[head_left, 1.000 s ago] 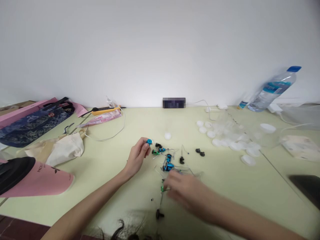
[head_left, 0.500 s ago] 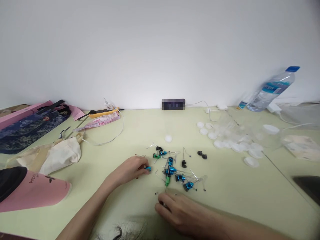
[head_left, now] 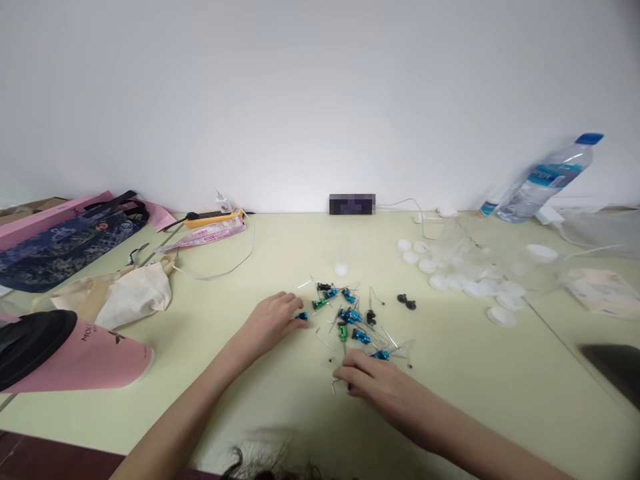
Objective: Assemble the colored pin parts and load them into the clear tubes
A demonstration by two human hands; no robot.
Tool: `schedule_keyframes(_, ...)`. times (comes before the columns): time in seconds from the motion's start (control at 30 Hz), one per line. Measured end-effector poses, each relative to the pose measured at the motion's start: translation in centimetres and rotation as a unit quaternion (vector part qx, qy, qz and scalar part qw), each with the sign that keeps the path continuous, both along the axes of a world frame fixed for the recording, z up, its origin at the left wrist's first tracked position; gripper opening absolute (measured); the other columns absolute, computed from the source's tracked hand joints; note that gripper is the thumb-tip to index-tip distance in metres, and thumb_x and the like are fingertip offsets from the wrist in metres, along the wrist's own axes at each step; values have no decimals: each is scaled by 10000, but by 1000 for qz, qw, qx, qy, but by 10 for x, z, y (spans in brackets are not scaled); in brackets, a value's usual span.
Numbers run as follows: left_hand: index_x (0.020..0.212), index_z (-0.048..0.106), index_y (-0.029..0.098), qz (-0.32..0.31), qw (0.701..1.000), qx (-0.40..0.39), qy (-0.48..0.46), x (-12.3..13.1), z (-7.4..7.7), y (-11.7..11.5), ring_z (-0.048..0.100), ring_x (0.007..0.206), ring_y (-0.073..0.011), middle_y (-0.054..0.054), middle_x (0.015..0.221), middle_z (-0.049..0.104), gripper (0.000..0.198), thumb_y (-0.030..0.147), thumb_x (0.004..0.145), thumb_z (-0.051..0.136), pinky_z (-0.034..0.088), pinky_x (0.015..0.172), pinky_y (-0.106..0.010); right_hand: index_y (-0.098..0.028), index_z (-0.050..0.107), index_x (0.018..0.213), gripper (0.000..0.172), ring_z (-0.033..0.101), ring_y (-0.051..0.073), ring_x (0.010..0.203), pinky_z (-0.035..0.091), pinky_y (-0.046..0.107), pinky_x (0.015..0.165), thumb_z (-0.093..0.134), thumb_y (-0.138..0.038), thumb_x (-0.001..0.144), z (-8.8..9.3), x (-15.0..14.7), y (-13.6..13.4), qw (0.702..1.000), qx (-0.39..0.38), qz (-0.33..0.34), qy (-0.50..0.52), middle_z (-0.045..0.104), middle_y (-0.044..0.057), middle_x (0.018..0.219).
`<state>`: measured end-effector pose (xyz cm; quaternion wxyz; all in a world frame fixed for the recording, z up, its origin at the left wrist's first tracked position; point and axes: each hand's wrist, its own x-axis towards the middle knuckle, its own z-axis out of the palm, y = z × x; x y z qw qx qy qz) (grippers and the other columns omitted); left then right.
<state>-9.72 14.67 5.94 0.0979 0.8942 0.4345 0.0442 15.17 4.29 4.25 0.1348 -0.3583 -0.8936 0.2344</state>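
Note:
Near the pile's left edge, my left hand (head_left: 273, 323) has its thumb and fingers closed on a small blue metal piece (head_left: 301, 316), which pokes out at the fingertips. My right hand (head_left: 375, 380) is low at the front of the pile, fingers curled. A thin bent metal rod (head_left: 333, 385) sticks out from under it, and a dark bit at the fingertips is mostly hidden. Between the hands lie several blue metal fittings (head_left: 361, 336) with thin wires and a green fitting (head_left: 343, 332). A small black part (head_left: 371, 317) with a wire lies just behind.
Two joined black round pieces (head_left: 407, 302) lie right of the pile. Farther right are several white round caps (head_left: 501, 316) and clear plastic. A water bottle (head_left: 550, 177) leans at the wall. To the left are a pink cup (head_left: 107, 357), a cloth bag (head_left: 135, 297) and a yellow power strip (head_left: 213, 219).
My right hand has shifted right and a bent rod now shows beside its fingertips. The blue fitting at the pile's top has moved back. The view has shifted slightly.

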Motion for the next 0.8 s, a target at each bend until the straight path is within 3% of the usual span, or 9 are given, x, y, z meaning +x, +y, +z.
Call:
schedule_keyframes(0.13, 995, 576, 191, -24, 996, 59, -65, 10, 6, -2, 566, 930, -205, -59, 957, 645, 180, 294, 941, 439, 460, 753, -317, -198, 554, 1041, 182, 596, 181, 928, 473, 302, 805, 394, -183, 955, 11, 23, 16, 994, 9, -101, 42, 626, 72, 1024)
schedule_keyframes(0.23, 976, 584, 187, -43, 993, 90, -65, 22, 2, 1, 556, 908, -204, -58, 922, 644, 168, 238, 944, 426, 459, 744, -317, -195, 576, 931, 219, 618, 191, 838, 481, 323, 737, 359, -204, 953, 11, 58, 32, 977, 32, -208, -31, 608, 88, 1023)
schedule_keyframes(0.33, 946, 586, 168, -53, 988, 140, -28, 35, -10, 7, 548, 875, -220, -71, 883, 634, 144, 250, 929, 468, 453, 726, -333, -188, 590, 855, 246, 603, 195, 710, 453, 316, 639, 355, -193, 928, -2, 92, 42, 953, 96, -262, -116, 587, 95, 924)
schedule_keyframes(0.43, 885, 581, 147, -58, 982, 180, 14, 48, -23, 12, 545, 835, -234, -82, 836, 621, 130, 269, 893, 537, 449, 697, -344, -181, 573, 785, 251, 556, 179, 592, 401, 292, 558, 357, -175, 914, -14, 107, 43, 940, 124, -273, -165, 556, 77, 780)
schedule_keyframes(0.57, 824, 574, 127, -60, 970, 235, 32, 57, -36, 12, 543, 785, -231, -89, 791, 610, 176, 267, 906, 507, 449, 672, -348, -170, 568, 831, 261, 565, 184, 598, 398, 293, 551, 334, -197, 943, -17, 102, 43, 930, 143, -288, -178, 560, 79, 775)
schedule_keyframes(0.8, 1169, 551, 141, -120, 932, 341, 6, 44, -60, -10, 544, 1025, -259, -133, 1156, 609, 292, 159, 884, 495, 427, 875, -411, -182, 593, 913, 310, 628, 190, 738, 467, 309, 639, 330, -328, 989, -30, 116, 55, 946, 161, -239, -152, 608, 80, 909)
